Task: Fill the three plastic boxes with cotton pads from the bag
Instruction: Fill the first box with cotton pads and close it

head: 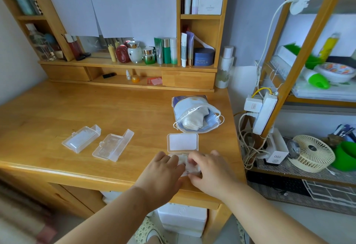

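The cotton pads (189, 167) sit bunched between both hands, right over the base of the open plastic box (182, 143) near the front right part of the bench (57, 109). That box's lid is flipped up and back, toward the bag, and its long axis runs left to right; the base is mostly hidden under the fingers. The left hand (163, 168) comes in from the left with its grip curled onto the pads' left edge, and the right hand (210, 168) has its grip pinching the wad from the right, fingertips over the top. So the pads are basically dead centre between the two grips, touching both.

Just behind the lid lies the bag (196, 116), a drawstring pouch on its side with its mouth facing the front of the bench and a stack of white pads showing inside. It's close to the bench's right edge.

Off to the left, well apart from the hands, are two other clear boxes: the middle box (112, 145) and the far left box (81, 138), both open, both lying diagonally with their long axes running from front left to back right.

The front edge of the bench is right under the wrists. There's open wood behind the two boxes up to the shelf unit (131, 64) with bottles at the back.
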Available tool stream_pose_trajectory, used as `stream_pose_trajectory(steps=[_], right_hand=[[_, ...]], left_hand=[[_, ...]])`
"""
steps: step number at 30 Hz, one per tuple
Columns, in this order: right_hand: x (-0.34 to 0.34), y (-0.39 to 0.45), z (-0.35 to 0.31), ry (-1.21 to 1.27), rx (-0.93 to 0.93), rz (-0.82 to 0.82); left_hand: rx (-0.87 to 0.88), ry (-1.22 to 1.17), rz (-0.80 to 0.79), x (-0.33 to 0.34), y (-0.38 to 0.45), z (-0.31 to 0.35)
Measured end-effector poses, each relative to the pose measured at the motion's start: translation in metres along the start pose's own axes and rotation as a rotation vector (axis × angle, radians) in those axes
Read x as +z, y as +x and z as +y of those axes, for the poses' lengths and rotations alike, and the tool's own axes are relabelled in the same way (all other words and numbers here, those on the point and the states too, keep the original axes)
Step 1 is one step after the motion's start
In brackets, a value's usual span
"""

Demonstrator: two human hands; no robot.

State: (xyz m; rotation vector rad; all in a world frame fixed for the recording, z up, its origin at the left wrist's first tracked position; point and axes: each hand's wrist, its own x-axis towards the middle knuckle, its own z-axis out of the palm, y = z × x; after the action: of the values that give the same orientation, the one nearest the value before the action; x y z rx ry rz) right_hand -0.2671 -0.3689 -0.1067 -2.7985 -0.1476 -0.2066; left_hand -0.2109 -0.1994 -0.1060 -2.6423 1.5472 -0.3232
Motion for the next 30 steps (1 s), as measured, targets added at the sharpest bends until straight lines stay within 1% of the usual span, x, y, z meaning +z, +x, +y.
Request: stream_pose_trajectory(steps=[5,9,14,19,23,26,30], right_hand=[[0.002,0.005,0.0,-0.076,-0.062,-0.087],[-0.003,0.005,0.005,-0.01,-0.072,-0.148],[-0.011,0.005,0.006,0.025,-0.124,-0.224],[-0.014,0.007,0.007,0.027,-0.102,-0.287],[-0.01,0.007,0.006,0.02,-0.078,-0.3],[-0.012,0.008,0.006,0.065,-0.031,-0.325],[-0.011,0.01,-0.001,-0.011,-0.02,-0.247]], left_hand=[[-0.024,0.025,0.027,0.003,-0.001,0.002],[-0.027,0.006,0.003,-0.001,-0.002,0.0],[-0.049,-0.048,0.015,-0.006,0.0,-0.003],[-0.058,-0.038,-0.005,-0.007,0.001,-0.002],[-0.091,-0.091,-0.052,-0.006,-0.003,-0.005],[-0.122,-0.123,-0.069,-0.002,-0.006,-0.005],[-0.138,-0.088,-0.082,-0.002,-0.004,0.0]])
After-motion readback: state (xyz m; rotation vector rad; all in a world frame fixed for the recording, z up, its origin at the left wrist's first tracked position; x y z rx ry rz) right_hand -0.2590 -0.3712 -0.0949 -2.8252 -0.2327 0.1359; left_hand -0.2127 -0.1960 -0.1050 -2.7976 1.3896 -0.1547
